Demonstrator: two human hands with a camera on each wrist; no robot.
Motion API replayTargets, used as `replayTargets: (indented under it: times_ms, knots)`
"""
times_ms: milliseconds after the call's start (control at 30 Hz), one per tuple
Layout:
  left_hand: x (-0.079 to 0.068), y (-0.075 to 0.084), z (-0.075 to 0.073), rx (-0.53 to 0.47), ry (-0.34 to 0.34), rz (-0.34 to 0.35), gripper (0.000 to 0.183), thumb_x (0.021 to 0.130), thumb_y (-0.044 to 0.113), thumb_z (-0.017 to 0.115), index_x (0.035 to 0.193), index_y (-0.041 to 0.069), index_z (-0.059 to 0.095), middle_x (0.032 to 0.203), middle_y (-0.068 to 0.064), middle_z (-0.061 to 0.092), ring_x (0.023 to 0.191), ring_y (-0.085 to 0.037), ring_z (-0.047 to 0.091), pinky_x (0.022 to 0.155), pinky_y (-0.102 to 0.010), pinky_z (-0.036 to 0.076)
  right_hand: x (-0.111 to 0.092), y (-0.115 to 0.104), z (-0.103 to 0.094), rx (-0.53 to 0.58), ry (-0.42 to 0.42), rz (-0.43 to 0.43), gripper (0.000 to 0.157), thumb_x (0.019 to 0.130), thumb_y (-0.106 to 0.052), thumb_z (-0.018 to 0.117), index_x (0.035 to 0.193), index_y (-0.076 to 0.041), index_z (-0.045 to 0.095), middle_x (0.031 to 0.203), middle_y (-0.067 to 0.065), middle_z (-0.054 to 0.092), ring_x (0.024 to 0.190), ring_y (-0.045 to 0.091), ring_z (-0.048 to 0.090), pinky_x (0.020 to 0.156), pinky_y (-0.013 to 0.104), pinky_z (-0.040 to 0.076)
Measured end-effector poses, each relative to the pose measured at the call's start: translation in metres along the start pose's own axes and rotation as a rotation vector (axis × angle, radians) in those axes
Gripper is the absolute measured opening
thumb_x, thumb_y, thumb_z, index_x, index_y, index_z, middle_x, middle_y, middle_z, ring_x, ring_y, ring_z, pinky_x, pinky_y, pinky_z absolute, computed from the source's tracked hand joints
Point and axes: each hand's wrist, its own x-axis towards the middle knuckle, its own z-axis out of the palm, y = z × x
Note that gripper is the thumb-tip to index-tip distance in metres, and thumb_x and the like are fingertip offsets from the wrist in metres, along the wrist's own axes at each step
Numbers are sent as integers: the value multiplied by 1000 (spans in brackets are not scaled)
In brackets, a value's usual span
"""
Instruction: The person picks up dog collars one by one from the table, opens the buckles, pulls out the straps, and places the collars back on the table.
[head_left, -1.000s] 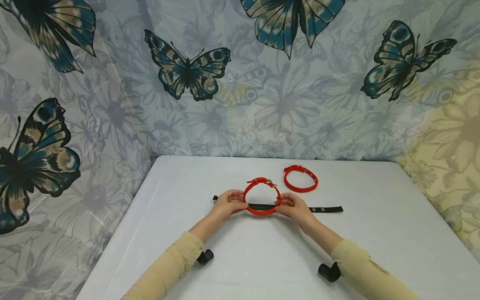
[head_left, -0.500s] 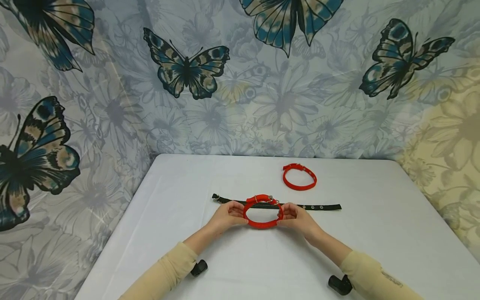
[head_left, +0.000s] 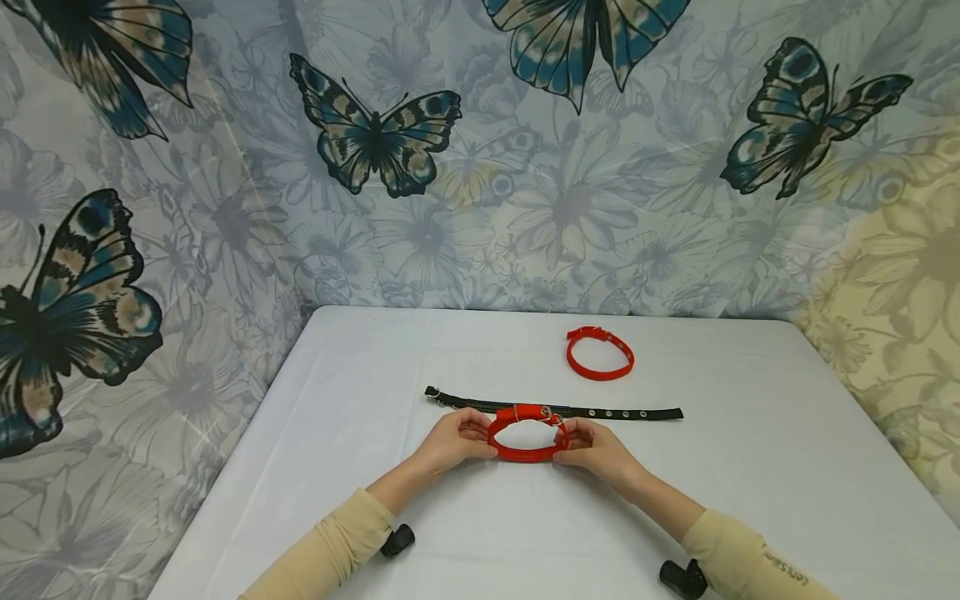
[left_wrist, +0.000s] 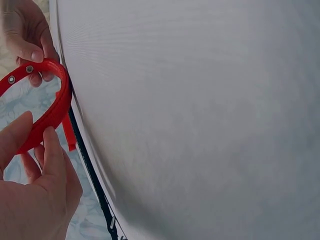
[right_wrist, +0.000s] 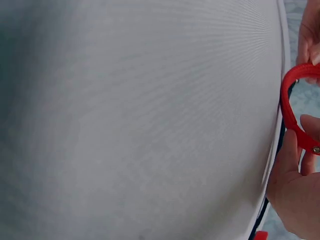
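The fingers of the left hand and right hand pinch opposite sides of the red collar, roughly midway between the desk's side edges; uneven pulling could twist it. Just beyond, contact unclear, lies the black strap, which the buckle might snag. The other collar, toward the far edge, seems safe.

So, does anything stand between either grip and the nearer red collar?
Nothing visible does: the left grip and right grip hold the red collar directly, at opposite sides. The black strap lies beyond it, the second red collar farther back; neither comes between.
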Motion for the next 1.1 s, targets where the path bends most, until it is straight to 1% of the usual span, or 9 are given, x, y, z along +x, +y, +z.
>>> replayTargets:
  times_ms: [167,400,500,633,833,933,1100]
  knots:
    - [0,-1,0,7,3,6,34,75,-9,75,104,-5,60,95,-10,66,85,-15,63,75,-25,54,0,2,1,21,-3,8,36,83,-6,76,113,2,58,99,9,62,88,21,56,73,24,54]
    - [-2,1,1,5,7,4,35,75,-8,76,106,-4,59,103,-22,66,86,-15,63,75,-25,53,-2,1,-1,21,18,1,36,84,-6,75,115,3,58,97,9,63,89,21,57,74,25,54]
    - [-3,2,1,6,8,11,35,75,-8,75,107,-4,59,104,-22,65,86,-15,63,75,-25,53,-3,0,-2,13,22,-9,35,85,-7,74,114,3,58,95,8,63,88,20,58,74,24,54]
    - [-3,2,1,16,9,10,36,75,-8,76,107,-4,59,103,-21,66,87,-16,63,76,-26,53,-2,1,-2,12,30,-17,32,85,-6,74,112,3,58,93,7,63,87,20,58,74,24,54]
    - [-3,1,1,59,20,-2,35,76,-4,78,106,-1,60,102,-16,67,88,-16,63,76,-26,52,-1,1,-2,7,47,-11,30,85,-6,74,110,2,59,92,7,62,86,20,57,73,23,53]
    - [-4,2,1,84,30,7,35,76,-2,79,106,0,61,101,-13,68,88,-17,63,76,-27,51,-1,1,-2,2,46,-13,30,85,-6,74,110,2,59,92,7,62,86,20,57,73,23,53]
    - [-5,4,0,111,35,46,36,76,1,80,108,2,62,99,-7,67,91,-18,63,79,-28,50,-2,0,-2,-9,39,-22,30,85,-7,74,109,2,59,91,7,62,86,21,57,72,22,53]
